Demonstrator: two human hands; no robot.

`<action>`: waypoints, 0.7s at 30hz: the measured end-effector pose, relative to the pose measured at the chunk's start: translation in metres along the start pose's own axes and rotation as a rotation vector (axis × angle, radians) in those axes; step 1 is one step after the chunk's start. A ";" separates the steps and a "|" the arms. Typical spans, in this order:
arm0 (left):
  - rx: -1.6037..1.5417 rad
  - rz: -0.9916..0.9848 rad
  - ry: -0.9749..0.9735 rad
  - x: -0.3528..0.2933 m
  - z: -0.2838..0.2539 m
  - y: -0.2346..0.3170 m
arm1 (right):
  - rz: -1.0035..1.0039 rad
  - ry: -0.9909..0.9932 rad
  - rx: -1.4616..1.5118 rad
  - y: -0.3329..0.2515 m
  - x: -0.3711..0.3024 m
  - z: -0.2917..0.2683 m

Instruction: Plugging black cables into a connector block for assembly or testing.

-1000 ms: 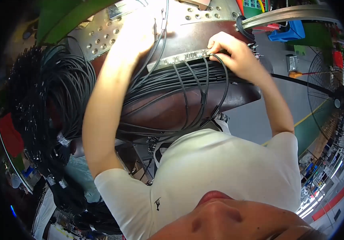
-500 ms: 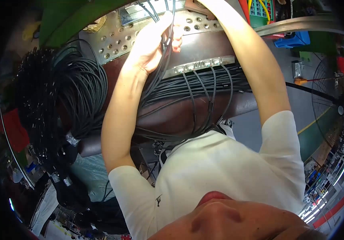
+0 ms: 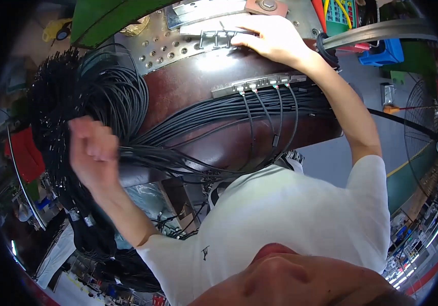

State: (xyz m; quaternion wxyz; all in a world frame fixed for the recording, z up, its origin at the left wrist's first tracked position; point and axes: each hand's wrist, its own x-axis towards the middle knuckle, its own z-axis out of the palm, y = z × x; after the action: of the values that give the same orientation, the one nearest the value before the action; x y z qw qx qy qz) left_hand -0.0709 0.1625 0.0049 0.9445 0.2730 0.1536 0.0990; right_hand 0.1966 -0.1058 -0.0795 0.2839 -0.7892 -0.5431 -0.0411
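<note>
My left hand (image 3: pixel 94 150) is at the left, smeared by motion, its fingers seeming curled. It hovers beside a thick hank of black cables (image 3: pixel 122 97); whether it holds a cable is unclear. Several black cables (image 3: pixel 152 154) run from beside it toward my body. At the top, my right hand (image 3: pixel 272 41) pinches a small black comb-like piece with short prongs (image 3: pixel 216 34), above a metal plate full of holes (image 3: pixel 155 53). Nearer me, a metal strip (image 3: pixel 224 92) holds a row of cable plugs, their cables (image 3: pixel 262 109) hanging toward me.
A dark red-brown bench surface (image 3: pixel 178 76) carries a flat bundle of black cables (image 3: pixel 203 109). A green machine part (image 3: pixel 107 20) overhangs the upper left. To the right are a curved metal bar (image 3: pixel 382 31), a blue object (image 3: pixel 382 53) and a caged fan (image 3: pixel 425 137).
My left hand has left the metal plate and swung down to the left; the cables it held now lie lower left. My right hand has come into view with the comb-like piece.
</note>
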 end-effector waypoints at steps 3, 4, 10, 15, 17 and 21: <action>0.854 0.701 0.885 0.009 -0.037 0.072 | -0.140 0.071 -0.201 -0.006 -0.005 0.011; 0.858 0.706 0.884 0.001 -0.048 0.087 | -0.124 0.094 -0.233 -0.011 -0.008 0.003; 1.159 0.013 0.112 0.008 -0.041 -0.019 | 0.066 -0.157 0.033 -0.036 -0.077 -0.014; 0.633 -0.417 -0.264 0.025 0.042 -0.185 | -0.016 0.016 0.141 -0.046 -0.043 -0.017; 0.444 -0.666 -0.192 0.037 0.070 -0.181 | -0.159 0.154 -0.072 -0.029 -0.008 -0.013; 0.151 -0.434 0.119 0.114 0.075 -0.130 | -0.129 0.129 -0.157 0.016 0.043 -0.006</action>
State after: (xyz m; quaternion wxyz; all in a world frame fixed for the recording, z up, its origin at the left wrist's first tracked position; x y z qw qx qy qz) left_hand 0.0747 0.0482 -0.0325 0.9098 0.2973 0.2710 -0.1022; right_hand 0.2296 -0.0766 -0.0648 0.2522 -0.7682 -0.5683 -0.1526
